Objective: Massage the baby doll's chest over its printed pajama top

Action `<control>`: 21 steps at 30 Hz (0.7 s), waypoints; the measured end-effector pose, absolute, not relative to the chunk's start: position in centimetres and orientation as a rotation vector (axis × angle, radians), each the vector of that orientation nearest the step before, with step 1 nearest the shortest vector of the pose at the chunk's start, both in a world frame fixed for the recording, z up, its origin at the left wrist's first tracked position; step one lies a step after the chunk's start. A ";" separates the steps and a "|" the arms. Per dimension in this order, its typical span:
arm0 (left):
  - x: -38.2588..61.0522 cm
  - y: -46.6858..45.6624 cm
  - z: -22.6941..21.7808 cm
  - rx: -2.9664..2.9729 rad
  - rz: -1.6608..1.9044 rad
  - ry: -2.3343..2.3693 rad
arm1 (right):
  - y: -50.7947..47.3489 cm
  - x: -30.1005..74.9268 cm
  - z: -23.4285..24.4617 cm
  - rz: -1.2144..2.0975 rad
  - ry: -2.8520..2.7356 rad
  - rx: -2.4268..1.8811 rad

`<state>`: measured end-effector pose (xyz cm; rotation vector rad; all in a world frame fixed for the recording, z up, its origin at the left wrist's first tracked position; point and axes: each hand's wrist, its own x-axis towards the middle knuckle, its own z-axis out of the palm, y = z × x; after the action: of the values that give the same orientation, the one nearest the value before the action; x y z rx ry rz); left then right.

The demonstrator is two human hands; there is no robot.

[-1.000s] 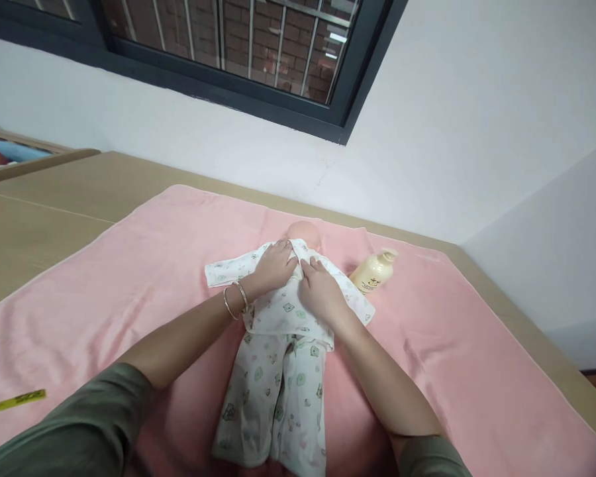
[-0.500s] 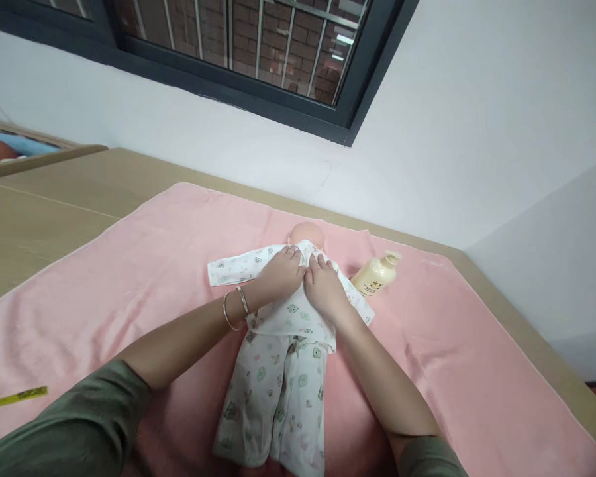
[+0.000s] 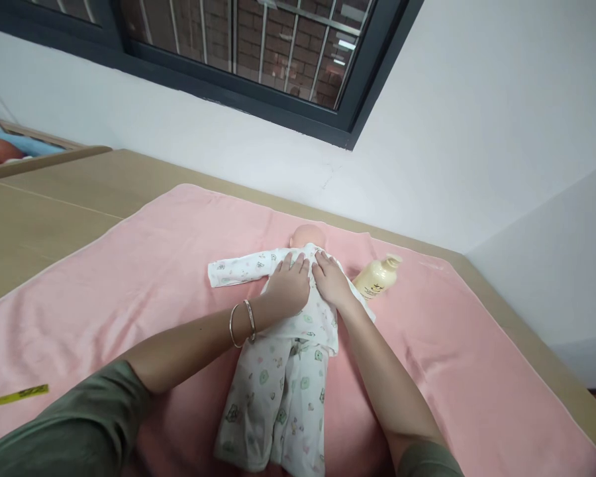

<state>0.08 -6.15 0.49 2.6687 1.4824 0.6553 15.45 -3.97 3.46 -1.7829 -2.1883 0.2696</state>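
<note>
A baby doll (image 3: 308, 234) lies face down on a pink blanket (image 3: 169, 245), its head toward the wall. It wears a white printed top (image 3: 302, 324) and matching trousers (image 3: 258, 397). My left hand (image 3: 289, 286) rests flat on the left side of the doll's upper back, fingers spread. On the right side of the back lies my right hand (image 3: 330, 278), its fingers stretched out toward the doll's head. Both palms touch the cloth and hold nothing. One sleeve reaches out to the left; the other is partly covered by my right hand and arm.
A pale yellow pump bottle (image 3: 378, 277) lies tilted on the blanket, right of the doll. At the lower left is a yellow strip (image 3: 14, 396). Beyond the wooden tabletop (image 3: 54, 205) are a white wall and a dark-framed window (image 3: 347, 126).
My hands have drawn slightly apart across the doll's back. The left hand's fingers are spread wider, and the left hand sits a little lower. The doll and bottle stay in place.
</note>
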 end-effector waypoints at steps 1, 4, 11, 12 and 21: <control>0.0 -6.1 0.6 2.675 0.656 1.457 | -4.1 15.3 3.4 0.243 -2.180 -1.805; -0.8 -4.9 1.1 2.670 0.649 1.384 | -5.2 14.1 3.8 0.147 -2.167 -1.874; -1.6 -2.9 1.4 2.453 0.615 1.482 | -9.0 11.6 4.6 0.103 -2.250 -1.938; -1.5 -3.1 1.4 2.438 0.613 1.505 | -9.0 11.7 4.7 0.119 -2.248 -1.933; -1.0 -4.4 2.0 2.503 0.628 1.492 | -4.5 14.9 2.7 0.180 -1.986 -1.753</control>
<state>-1.04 -4.36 2.01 2.5026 1.4921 0.6279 14.94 -4.55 2.70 -1.7527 -1.9860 0.1798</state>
